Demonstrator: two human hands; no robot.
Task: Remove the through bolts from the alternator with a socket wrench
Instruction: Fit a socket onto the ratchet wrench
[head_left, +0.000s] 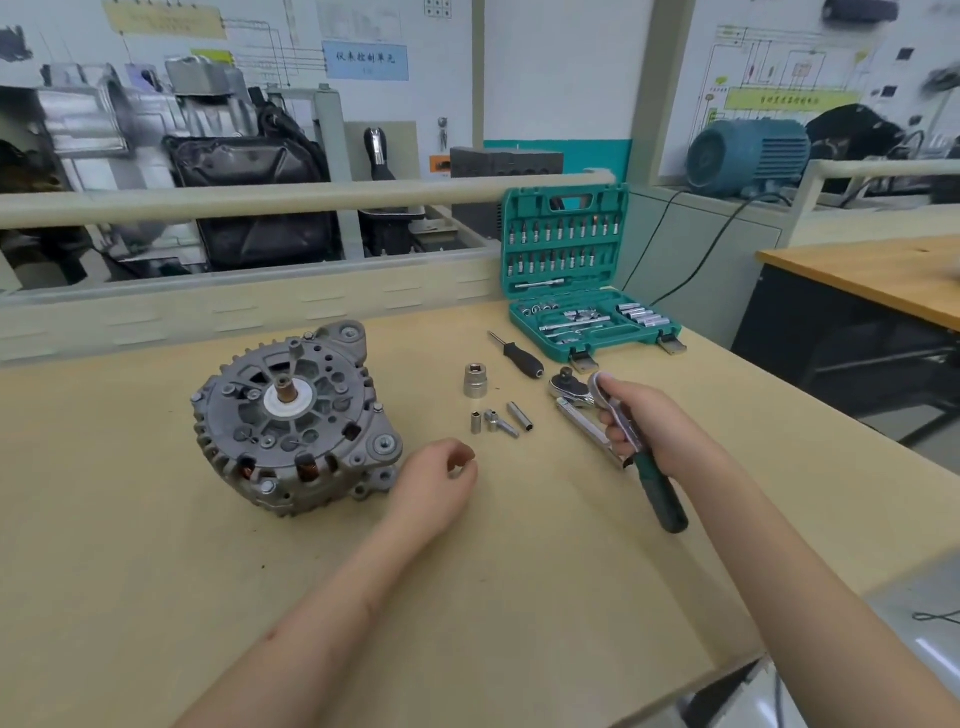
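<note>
Both forearms reach in over the tan workbench (156, 597). Fingers of the left hand (434, 480) curl loosely on the bench and hold nothing, just right of the alternator (293, 421), which lies with its shaft end up. Gripping the socket wrench (621, 436) around its shaft, the right hand (647, 423) has the ratchet head pointing away and the green handle toward the camera. Between the hands lie four loose sockets (493, 410) and a small black-handled driver (519, 356). Behind them an open green tool case (582, 280) rests on the bench.

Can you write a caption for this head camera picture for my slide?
Right hand grips a ratchet wrench beside loose sockets and the alternator.
</note>
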